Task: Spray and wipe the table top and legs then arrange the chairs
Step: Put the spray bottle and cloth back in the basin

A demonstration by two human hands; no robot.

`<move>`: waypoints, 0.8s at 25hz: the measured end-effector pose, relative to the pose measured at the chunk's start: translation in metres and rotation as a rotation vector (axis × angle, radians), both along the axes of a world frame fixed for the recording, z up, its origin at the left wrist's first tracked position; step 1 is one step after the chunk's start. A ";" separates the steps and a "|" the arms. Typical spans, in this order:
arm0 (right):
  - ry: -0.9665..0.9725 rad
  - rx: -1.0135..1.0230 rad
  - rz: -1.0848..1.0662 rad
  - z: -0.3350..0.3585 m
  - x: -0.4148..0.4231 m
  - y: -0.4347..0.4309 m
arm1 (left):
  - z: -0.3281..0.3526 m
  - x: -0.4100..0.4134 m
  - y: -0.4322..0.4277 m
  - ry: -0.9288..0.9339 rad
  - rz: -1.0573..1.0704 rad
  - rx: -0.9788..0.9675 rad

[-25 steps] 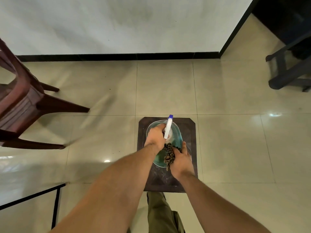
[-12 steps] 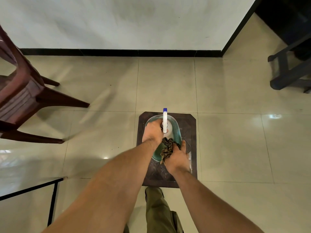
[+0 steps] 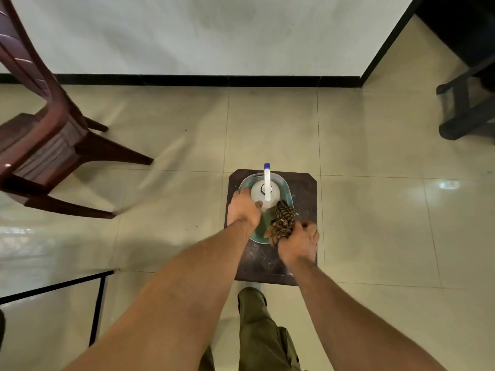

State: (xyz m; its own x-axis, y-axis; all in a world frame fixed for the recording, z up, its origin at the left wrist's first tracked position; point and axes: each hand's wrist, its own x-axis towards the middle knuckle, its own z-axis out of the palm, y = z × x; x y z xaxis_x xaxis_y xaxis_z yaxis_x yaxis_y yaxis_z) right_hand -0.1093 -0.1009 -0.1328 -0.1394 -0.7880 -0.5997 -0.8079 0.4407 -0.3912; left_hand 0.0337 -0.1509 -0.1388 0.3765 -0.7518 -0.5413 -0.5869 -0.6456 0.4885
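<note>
A white spray bottle (image 3: 265, 193) with a blue nozzle stands upright in a green basket (image 3: 284, 183). The basket sits on a small dark square stool (image 3: 305, 191) on the floor. My left hand (image 3: 243, 208) is against the bottle's left side, thumb on its near shoulder, fingers curled down around it. My right hand (image 3: 298, 243) grips a brown patterned cloth (image 3: 283, 220) that hangs over the basket's near right rim. A maroon plastic chair (image 3: 45, 145) stands at the left. The corner of a glass table top with a black frame (image 3: 103, 274) shows at the lower left.
A dark chair or bench (image 3: 466, 108) stands at the far right by a dark doorway. A white wall with a black skirting (image 3: 203, 80) runs across the back. Glossy beige floor tiles (image 3: 375, 223) surround the stool. My own trouser leg (image 3: 265, 325) is below it.
The spray bottle has gone from tilted in my left hand to standing upright in the basket. My right hand has shifted right with the cloth.
</note>
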 end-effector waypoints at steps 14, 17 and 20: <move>-0.209 -0.456 0.648 0.068 -0.011 0.061 | 0.048 0.013 0.075 0.963 0.632 0.282; -0.217 -0.544 0.837 0.064 -0.012 0.069 | 0.046 0.012 0.079 0.931 0.619 0.329; -0.388 -0.436 0.680 0.064 -0.016 0.074 | 0.045 0.011 0.084 0.962 0.672 0.359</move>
